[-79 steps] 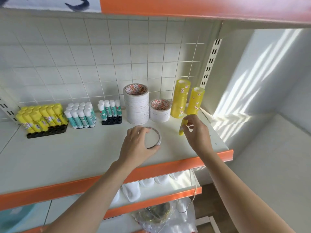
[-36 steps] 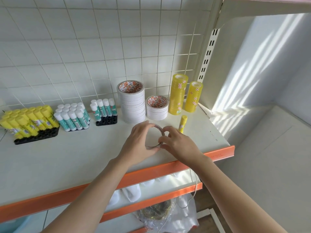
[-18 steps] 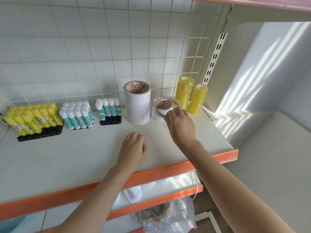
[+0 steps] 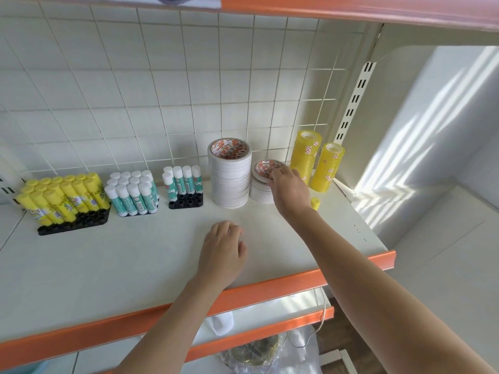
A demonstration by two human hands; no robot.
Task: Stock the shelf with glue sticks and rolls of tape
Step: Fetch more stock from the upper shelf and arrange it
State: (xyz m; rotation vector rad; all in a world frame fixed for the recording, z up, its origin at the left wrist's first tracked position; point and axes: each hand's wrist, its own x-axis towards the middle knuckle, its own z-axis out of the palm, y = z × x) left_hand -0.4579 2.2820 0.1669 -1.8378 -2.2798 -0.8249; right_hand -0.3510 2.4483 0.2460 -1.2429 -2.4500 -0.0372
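Yellow plastic glue sticks [image 4: 63, 197] and teal white-capped glue sticks [image 4: 133, 194] stand in black trays; white tape rolls [image 4: 229, 179] show red-printed cores; yellow tape stacks [image 4: 305, 157] bear red-white labels; orange-edged white shelf [image 4: 351, 267]

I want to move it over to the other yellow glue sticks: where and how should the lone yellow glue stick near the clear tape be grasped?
Pinch the lone yellow glue stick across its round sides just under the cap, coming from above and the front. It seems to stand upright; the right hand hides its left, and the clear tape stacks stand close behind.
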